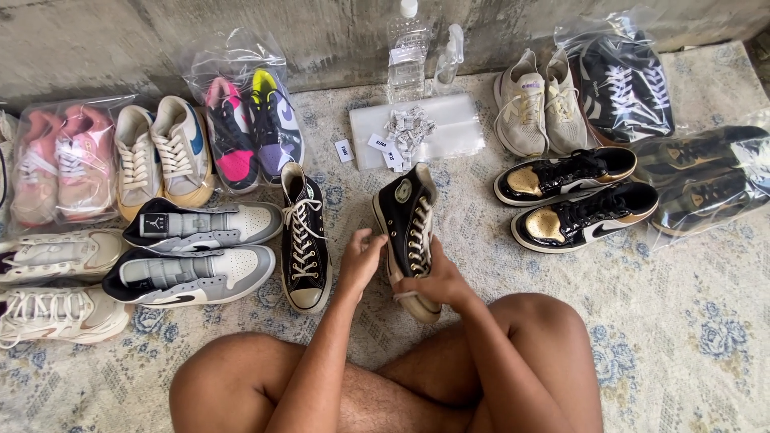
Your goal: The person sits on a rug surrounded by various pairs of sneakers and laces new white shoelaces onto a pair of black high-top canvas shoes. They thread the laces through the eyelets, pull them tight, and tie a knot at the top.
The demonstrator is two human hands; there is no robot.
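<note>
I sit cross-legged on a patterned carpet [690,321]. Both hands hold a black high-top canvas shoe [407,216] with cream laces, tilted on its side above the carpet. My left hand [361,258] grips its heel side with the fingers curled on the sole edge. My right hand [439,281] wraps around the toe end from the right. Its matching black high-top [305,236] lies flat on the carpet just left of my left hand.
Grey-and-white high-tops [192,256], cream sneakers [160,156] and bagged pink and purple shoes [249,120] lie left. Glossy black-and-gold sneakers [573,200], beige sneakers [539,104] and bagged black shoes [626,84] lie right. A water bottle [407,52], spray bottle [449,56] and plastic bags with sachets [417,128] sit by the wall.
</note>
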